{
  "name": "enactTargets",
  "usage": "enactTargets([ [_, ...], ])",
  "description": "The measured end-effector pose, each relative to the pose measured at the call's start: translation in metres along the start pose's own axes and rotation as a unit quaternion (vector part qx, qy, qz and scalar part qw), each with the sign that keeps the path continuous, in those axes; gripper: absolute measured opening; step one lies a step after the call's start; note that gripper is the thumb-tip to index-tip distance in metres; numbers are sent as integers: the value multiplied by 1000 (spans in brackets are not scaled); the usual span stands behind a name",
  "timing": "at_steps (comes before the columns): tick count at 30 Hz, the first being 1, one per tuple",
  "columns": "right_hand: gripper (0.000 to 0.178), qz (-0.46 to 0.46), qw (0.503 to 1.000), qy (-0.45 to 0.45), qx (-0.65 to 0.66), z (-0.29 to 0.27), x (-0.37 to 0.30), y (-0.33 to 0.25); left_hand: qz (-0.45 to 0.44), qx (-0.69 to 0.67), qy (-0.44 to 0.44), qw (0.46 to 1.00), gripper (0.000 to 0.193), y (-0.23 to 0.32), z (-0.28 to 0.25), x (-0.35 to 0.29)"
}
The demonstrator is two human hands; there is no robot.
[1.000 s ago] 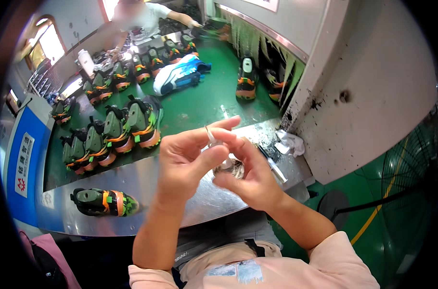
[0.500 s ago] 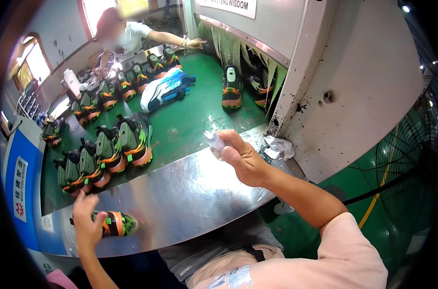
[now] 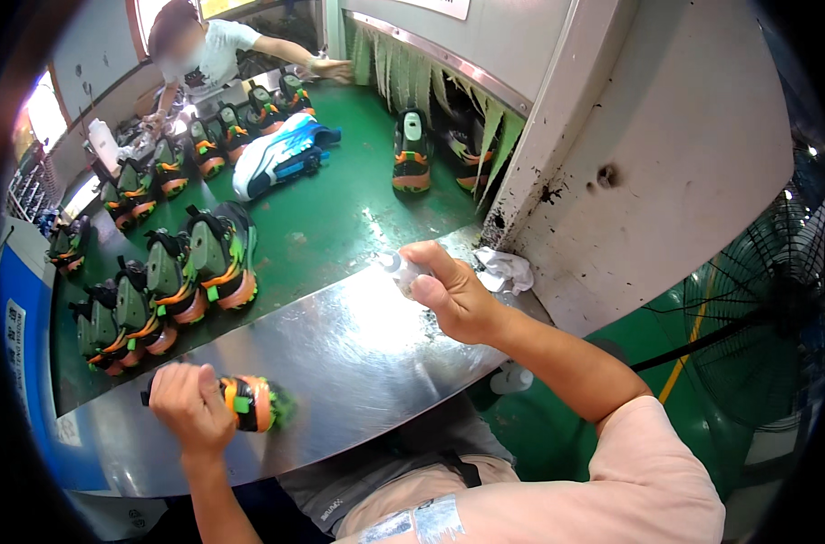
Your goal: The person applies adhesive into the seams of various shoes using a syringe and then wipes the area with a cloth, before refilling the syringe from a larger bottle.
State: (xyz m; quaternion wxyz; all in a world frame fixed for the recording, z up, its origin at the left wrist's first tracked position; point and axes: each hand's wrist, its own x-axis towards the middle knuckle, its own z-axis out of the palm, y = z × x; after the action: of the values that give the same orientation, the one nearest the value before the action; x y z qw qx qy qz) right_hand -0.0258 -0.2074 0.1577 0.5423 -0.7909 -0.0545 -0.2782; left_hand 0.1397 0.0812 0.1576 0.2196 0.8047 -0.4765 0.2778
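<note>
My left hand (image 3: 188,410) grips a dark sports shoe (image 3: 249,403) with orange and green trim that lies on its side on the shiny metal worktop (image 3: 340,363), near its front left edge. My right hand (image 3: 451,292) is closed around a small clear bottle (image 3: 396,266) held just above the worktop's right end. A crumpled white cloth (image 3: 506,269) lies just right of that hand, against the wall.
Beyond the worktop runs a green conveyor belt (image 3: 331,227) carrying several dark and green shoes (image 3: 195,272) plus a white and blue one (image 3: 281,156). Another person (image 3: 208,50) reaches over its far end. A white machine housing (image 3: 666,163) and a fan (image 3: 775,317) stand to the right.
Both hands were together at the worktop's right end. My left hand has swung down to the left and taken hold of the shoe, while my right hand stays there with the bottle.
</note>
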Motion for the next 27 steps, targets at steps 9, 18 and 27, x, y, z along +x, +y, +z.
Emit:
enactTargets([
  [9, 41, 261, 811, -130, -508, -72, -35, -14, 55, -54, -261, 962, 74, 48, -25, 63],
  [18, 32, 290, 717, -247, -583, -94, -56, -31, -1, -185, -286, 940, 45, 0, -7, 26],
  [27, 44, 455, 873, 96, 146, -17, -71, -22, 58, -76, -180, 979, 31, 41, -32, -56],
])
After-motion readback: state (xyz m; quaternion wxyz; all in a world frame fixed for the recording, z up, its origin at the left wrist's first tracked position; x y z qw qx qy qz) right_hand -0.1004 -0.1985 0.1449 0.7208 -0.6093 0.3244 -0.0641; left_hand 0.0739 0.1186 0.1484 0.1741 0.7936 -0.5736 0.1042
